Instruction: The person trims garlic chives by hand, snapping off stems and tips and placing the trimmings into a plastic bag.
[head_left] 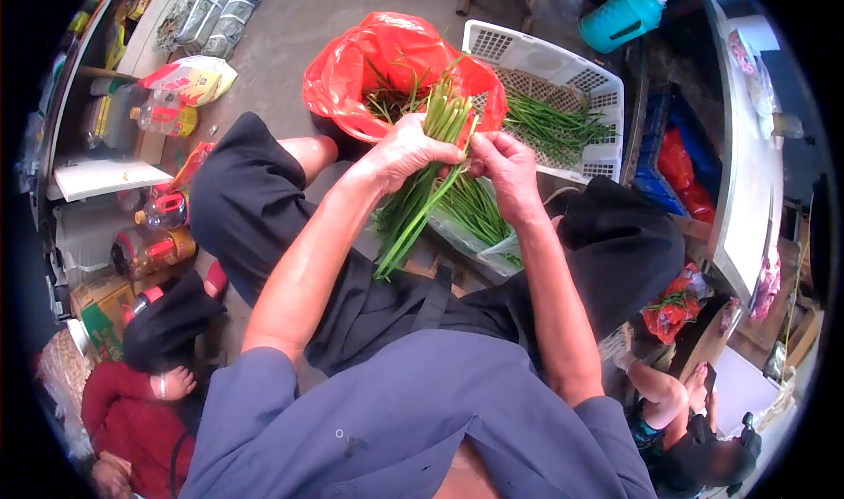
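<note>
Green bunch: the bunch [447, 116] is in front of me above my lap, pale ends up by the red bag, long leaves hanging down toward my dark trousers [255, 209].
Left grip: my left hand [413, 154] is closed around the bunch just below its pale ends, thumb across the front. I judge it best firm enough to stop slipping, yet light enough not to bruise the stalks.
Right grip: my right hand [505, 167] is pinched at the bunch's edge, thumb and fingertips on what looks like one pale stalk end [473, 128]. Working a strand at a time, with a short, gentle pull away from the left thumb, should leave its neighbours undisturbed.
Red bag: the open bag [327, 84] lies just beyond the bunch, with tangled scraps [387, 103] inside; ends held over its mouth would let loose bits drop in.
Stalks below: more stalks [475, 204] lie beneath my hands in a translucent plastic holder [494, 262]; a bag or a box, I cannot tell.
White crate: the crate [536, 55] stands beyond my right hand, holding loose green stalks [545, 123].
Farther out: a teal jug [620, 20] is past the crate; bottles [167, 207] stand to my left, near a person in a red sleeve [114, 389].
</note>
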Motion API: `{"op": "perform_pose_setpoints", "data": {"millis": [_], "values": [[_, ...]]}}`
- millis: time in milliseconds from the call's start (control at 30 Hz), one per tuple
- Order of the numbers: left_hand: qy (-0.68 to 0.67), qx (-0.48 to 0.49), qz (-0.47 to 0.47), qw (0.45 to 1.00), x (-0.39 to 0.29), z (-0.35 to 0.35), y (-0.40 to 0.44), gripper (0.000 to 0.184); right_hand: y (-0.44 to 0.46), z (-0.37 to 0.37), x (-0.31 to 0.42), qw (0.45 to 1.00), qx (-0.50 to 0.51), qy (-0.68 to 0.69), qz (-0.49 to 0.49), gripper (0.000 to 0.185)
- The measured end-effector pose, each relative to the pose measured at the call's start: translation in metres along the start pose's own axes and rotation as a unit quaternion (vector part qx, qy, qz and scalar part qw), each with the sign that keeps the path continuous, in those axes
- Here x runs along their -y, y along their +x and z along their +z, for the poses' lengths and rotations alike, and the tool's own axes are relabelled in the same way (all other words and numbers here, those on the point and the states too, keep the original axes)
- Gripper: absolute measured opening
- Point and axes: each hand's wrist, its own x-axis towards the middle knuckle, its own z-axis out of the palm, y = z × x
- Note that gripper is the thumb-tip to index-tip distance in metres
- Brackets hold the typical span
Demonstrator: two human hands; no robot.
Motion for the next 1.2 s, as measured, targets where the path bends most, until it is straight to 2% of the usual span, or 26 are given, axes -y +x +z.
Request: {"op": "perform_pose_setpoints", "data": {"millis": [33,200,300,400,467,567,633,700,800,900,1000,1033,1100,1200], "values": [[0.000,0.000,-0.001,1.000,0.000,0.000,0.000,0.029,0.000,0.001,0.000,0.999,0.032,-0.016,-0.017,0.025],[0.020,-0.049,0.015,0.998,0.000,0.000,0.000,0.026,0.006,-0.001,0.003,0.996,0.044,-0.081,-0.016,0.022],[0.057,-0.042,0.007,0.997,-0.009,0.000,-0.005,0.026,0.010,-0.005,0.005,0.986,0.072,-0.150,-0.021,0.021],[0.099,-0.037,0.011,0.994,-0.013,-0.005,-0.007,0.027,0.017,-0.009,0.008,0.970,0.112,-0.210,-0.051,0.022],[0.093,-0.039,0.012,0.995,-0.009,-0.013,-0.007,0.026,0.030,-0.015,-0.001,0.946,0.098,-0.280,-0.126,0.023],[0.061,-0.045,0.020,0.997,-0.010,-0.018,-0.011,0.021,0.037,-0.008,0.018,0.967,0.030,-0.242,-0.078,0.024],[0.035,-0.047,0.026,0.998,-0.011,-0.018,-0.013,0.018,0.051,-0.006,0.015,0.969,0.018,-0.226,-0.095,0.023],[0.008,-0.062,0.031,0.998,-0.013,-0.018,-0.015,0.017,0.064,0.003,0.011,0.983,-0.008,-0.168,-0.069,0.022],[-0.013,-0.044,0.023,0.999,-0.016,-0.021,-0.016,0.018,0.081,0.024,0.008,0.991,-0.011,-0.108,-0.081,0.023],[-0.055,-0.071,0.025,0.996,-0.022,-0.020,-0.018,0.019,0.086,0.037,0.006,0.995,-0.019,-0.044,-0.087,0.027],[-0.074,-0.086,0.046,0.992,-0.018,-0.023,-0.014,0.018,0.077,0.033,0.009,1.000,0.002,-0.021,0.007,0.031],[-0.075,-0.085,0.046,0.992,-0.017,-0.022,-0.013,0.018,0.073,0.030,0.007,1.000,0.001,-0.022,0.007,0.031],[-0.075,-0.097,0.053,0.991,-0.017,-0.021,-0.012,0.018,0.059,0.027,0.006,0.994,0.020,0.091,0.054,0.029],[-0.074,-0.089,0.052,0.992,-0.017,-0.017,-0.011,0.017,0.041,0.033,0.010,0.995,0.036,0.077,0.060,0.025]]}}
